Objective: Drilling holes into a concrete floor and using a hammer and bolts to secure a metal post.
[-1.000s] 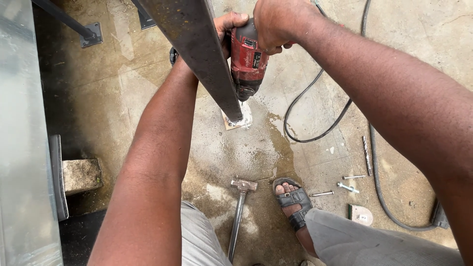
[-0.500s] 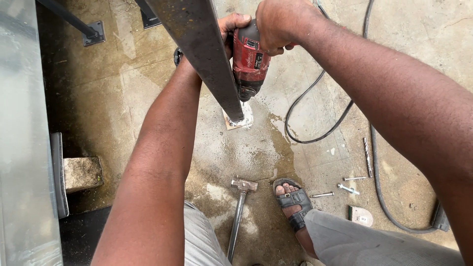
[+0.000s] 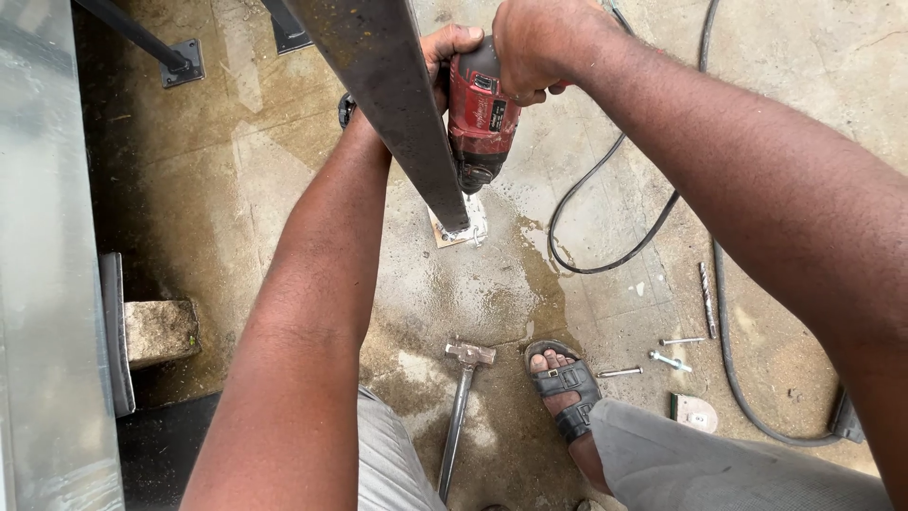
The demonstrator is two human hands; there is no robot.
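Nothing of note has moved over the last second: both my hands sit on the drill as they did, the drill points at the same spot, and only the view has drifted a hair. Reading: the work is steady, with no slip and no repositioning.

Right hand [image 3: 534, 47]: clamped over the rear top of the red and black corded hammer drill [image 3: 482, 118], fingers wrapped tight.

Left hand [image 3: 445, 57]: mostly hidden behind the dark rusty steel post [image 3: 397, 104] that slants across the view. Thumb and knuckles show pressed against the drill's side. I judge it closed around the side handle, though the grip itself is out of sight.

Drill position: nose down, just beside the post, aimed at the small square base plate [image 3: 456, 230] at the post's foot. The bit tip is hidden by the post and chuck; I cannot tell how deep it stands.

Concrete floor [image 3: 284, 189]: wet and pale around the plate.

Around my sandalled foot [image 3: 566, 390]:
- steel-handled hammer [image 3: 461, 402], just beside it on the floor
- loose bolts [image 3: 667, 360], to the other side
- long drill bit [image 3: 707, 298], beyond the bolts
- black power cable [image 3: 605, 227], looping from the drill past them

Grey stone block [image 3: 161, 331] lies well apart, near a metal sheet.
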